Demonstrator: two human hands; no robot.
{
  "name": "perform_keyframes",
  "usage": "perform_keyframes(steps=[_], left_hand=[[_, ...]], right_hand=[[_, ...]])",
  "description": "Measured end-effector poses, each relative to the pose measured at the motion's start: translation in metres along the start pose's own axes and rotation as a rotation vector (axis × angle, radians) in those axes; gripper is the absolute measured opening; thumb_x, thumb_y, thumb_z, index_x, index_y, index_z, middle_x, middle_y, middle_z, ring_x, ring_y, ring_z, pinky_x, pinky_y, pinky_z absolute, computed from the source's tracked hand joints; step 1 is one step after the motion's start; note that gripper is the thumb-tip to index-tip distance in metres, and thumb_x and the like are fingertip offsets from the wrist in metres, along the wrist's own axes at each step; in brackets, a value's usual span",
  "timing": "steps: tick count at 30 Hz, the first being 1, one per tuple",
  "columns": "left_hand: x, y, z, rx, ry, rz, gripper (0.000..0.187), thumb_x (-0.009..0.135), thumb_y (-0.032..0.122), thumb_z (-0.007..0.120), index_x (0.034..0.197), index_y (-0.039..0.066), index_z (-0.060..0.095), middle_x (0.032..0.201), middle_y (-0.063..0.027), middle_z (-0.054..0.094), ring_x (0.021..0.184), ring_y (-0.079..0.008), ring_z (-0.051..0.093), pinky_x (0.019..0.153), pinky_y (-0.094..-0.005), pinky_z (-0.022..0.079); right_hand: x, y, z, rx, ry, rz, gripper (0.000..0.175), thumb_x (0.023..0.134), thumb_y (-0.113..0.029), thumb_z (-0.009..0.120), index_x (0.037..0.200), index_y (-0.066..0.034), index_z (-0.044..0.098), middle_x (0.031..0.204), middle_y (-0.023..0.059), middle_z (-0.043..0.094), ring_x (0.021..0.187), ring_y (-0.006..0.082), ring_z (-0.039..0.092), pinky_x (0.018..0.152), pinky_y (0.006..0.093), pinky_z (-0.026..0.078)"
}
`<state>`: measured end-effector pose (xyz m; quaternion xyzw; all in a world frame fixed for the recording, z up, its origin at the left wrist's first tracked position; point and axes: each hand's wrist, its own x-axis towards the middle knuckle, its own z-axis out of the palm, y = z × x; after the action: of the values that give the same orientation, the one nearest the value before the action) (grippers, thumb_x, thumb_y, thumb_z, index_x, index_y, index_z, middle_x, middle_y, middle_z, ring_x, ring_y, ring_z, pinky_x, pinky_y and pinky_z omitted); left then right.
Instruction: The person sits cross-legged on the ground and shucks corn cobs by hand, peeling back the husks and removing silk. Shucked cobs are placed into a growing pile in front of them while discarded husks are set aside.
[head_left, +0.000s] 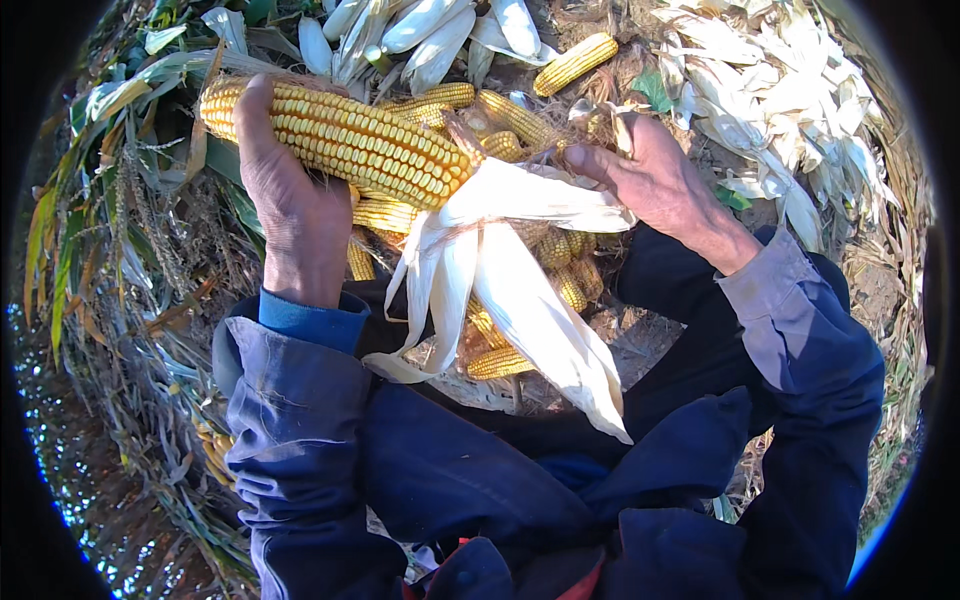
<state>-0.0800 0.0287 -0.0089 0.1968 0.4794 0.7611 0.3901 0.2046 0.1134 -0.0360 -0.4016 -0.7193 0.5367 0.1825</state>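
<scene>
My left hand (289, 199) grips a large yellow ear of corn (367, 142) by its left half, thumb on top. The ear lies tilted, its right end lower. From that right end, peeled pale husk leaves (525, 300) spread right and hang down, still joined to the ear. My right hand (671, 180) is just above the right-hand husk leaf, thumb and fingers pinching a tuft of dry husk and brown silk (600, 124). Below the held ear lies a pile of bare corn ears (559, 251), partly hidden by the husk leaves.
A single bare ear (576, 64) lies beyond the pile. Unpeeled ears in pale husks (427, 34) are at the far side. Loose husks (780, 97) heap at right; dry corn stalks (142, 225) cover the left. My bent leg (660, 277) borders the pile.
</scene>
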Motion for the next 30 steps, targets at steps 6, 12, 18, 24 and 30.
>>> perform_keyframes(steps=[6,12,18,24,30], left_hand=[[-0.029,-0.002,0.038,0.138,-0.085,0.143,0.035,0.095,0.035,0.061,0.106,0.002,0.061,0.092,-0.0091,0.068,0.086,-0.0194,0.068,0.079,-0.0335,0.056],[-0.044,-0.015,0.054,0.043,-0.155,0.008,0.042,0.087,0.036,0.071,0.105,0.000,0.059,0.095,-0.0095,0.066,0.081,-0.0180,0.067,0.075,-0.0336,0.056],[-0.027,-0.001,0.049,-0.076,-0.147,-0.090,0.038,0.095,0.040,0.057,0.096,0.002,0.062,0.087,-0.0134,0.069,0.083,-0.0259,0.068,0.083,-0.0394,0.056],[-0.017,0.000,0.041,-0.069,-0.121,-0.079,0.042,0.096,0.039,0.051,0.096,-0.002,0.062,0.088,-0.0173,0.070,0.083,-0.0282,0.068,0.082,-0.0390,0.055],[-0.014,-0.006,0.038,-0.144,-0.002,-0.165,0.043,0.097,0.040,0.049,0.097,-0.002,0.061,0.088,-0.0175,0.068,0.082,-0.0306,0.066,0.083,-0.0408,0.054]], right_hand=[[0.013,-0.042,-0.014,-0.321,-0.056,-0.350,0.095,0.078,-0.043,0.083,0.147,0.0025,0.037,0.145,0.0212,0.047,0.139,0.0303,0.041,0.117,0.0418,0.033],[0.010,-0.024,0.038,0.233,-0.492,-0.170,0.103,0.073,-0.044,0.087,0.149,-0.0009,0.032,0.143,0.0177,0.048,0.133,0.0280,0.046,0.111,0.0390,0.041],[-0.005,-0.026,0.062,0.479,-0.507,-0.088,0.094,0.076,-0.031,0.087,0.148,-0.0020,0.033,0.133,0.0123,0.058,0.126,0.0215,0.052,0.108,0.0359,0.044],[-0.025,-0.044,0.066,0.793,-0.487,0.253,0.056,0.082,-0.018,0.080,0.130,-0.0013,0.058,0.118,0.0060,0.065,0.108,0.0143,0.059,0.096,0.0325,0.049],[-0.027,-0.045,0.078,0.701,-0.354,-0.040,0.046,0.085,-0.018,0.074,0.124,0.0007,0.060,0.109,0.0101,0.069,0.098,0.0141,0.063,0.091,0.0313,0.051]])
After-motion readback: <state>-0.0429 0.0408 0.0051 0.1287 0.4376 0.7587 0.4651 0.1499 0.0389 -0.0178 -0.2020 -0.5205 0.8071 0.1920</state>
